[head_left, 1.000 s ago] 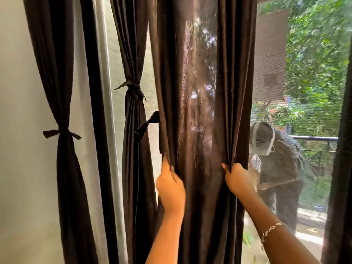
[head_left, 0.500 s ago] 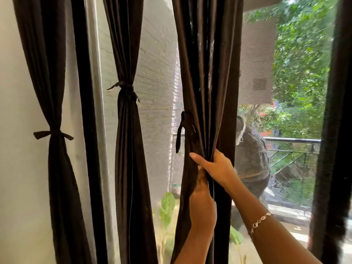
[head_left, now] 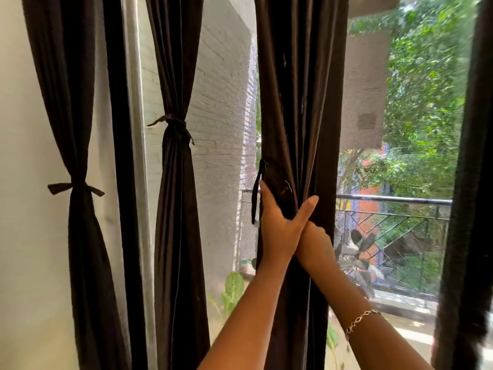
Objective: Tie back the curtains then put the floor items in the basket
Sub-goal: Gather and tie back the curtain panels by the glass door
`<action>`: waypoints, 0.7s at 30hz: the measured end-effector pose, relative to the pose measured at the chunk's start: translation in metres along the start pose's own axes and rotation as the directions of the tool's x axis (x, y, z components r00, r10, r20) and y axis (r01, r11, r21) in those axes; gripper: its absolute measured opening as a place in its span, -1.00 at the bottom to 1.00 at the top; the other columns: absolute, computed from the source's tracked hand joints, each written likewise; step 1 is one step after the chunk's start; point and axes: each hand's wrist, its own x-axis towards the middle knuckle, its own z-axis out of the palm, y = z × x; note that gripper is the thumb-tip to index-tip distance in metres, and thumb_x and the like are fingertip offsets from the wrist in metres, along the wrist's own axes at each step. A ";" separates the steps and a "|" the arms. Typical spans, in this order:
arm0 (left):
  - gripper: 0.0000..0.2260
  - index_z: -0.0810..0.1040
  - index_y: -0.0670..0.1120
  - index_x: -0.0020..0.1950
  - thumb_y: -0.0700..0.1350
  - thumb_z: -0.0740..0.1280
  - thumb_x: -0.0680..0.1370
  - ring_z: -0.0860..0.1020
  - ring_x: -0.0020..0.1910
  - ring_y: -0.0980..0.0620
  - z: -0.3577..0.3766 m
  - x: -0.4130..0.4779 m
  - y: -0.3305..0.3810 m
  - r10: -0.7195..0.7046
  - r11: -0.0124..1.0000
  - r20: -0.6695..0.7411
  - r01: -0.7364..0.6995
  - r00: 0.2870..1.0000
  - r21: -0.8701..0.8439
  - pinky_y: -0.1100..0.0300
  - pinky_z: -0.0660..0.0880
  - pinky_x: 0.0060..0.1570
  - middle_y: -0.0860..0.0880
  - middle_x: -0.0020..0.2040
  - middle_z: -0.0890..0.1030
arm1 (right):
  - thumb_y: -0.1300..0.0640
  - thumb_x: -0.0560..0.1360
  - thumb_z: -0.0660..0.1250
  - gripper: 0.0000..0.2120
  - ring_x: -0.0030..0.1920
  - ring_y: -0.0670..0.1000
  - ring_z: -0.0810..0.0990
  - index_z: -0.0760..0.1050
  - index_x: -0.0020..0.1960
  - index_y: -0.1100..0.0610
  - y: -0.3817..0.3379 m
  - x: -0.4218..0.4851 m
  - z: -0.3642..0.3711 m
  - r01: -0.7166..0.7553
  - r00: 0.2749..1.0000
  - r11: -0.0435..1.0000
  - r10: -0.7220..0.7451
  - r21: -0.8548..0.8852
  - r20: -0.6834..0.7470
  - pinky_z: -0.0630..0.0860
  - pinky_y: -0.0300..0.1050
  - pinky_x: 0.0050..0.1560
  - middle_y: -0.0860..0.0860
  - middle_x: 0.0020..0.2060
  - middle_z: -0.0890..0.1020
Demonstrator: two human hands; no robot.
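The dark brown, glossy fabric curtain [head_left: 298, 102] hangs right of centre against the window, gathered into a narrow bunch at about waist height. The left hand [head_left: 277, 231] clasps that bunch from the front, forefinger up along its left edge and thumb spread across the right, with the folds caught in the fork between them. A thin dark tie strap [head_left: 255, 198] dangles loose down the curtain's left edge, just beside that forefinger. The right hand [head_left: 316, 244] sits just under the left thumb, pressed to the fabric; its fingers are hidden, so I cannot tell whether they grip. A silver chain bracelet [head_left: 362, 317] circles the right wrist.

To the left, a second dark curtain [head_left: 178, 236] is knotted back, and at the far left a third curtain [head_left: 80, 263] is tied with a bow. Beyond the glass stand a white brick wall [head_left: 221, 116], a black metal railing [head_left: 394, 200] and green trees [head_left: 426, 102].
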 end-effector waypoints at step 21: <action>-0.64 0.32 0.04 0.39 0.03 0.11 0.60 0.52 0.20 -0.02 -0.009 0.039 -0.021 -0.115 0.871 0.114 0.155 0.987 -0.467 0.07 0.47 0.20 -0.06 0.23 0.53 | 0.22 0.57 0.14 -0.80 -0.23 0.19 0.56 0.44 0.10 0.29 0.006 0.000 -0.001 0.025 1.000 0.981 -0.027 0.190 0.007 0.35 -0.14 -0.35 0.19 -0.20 0.57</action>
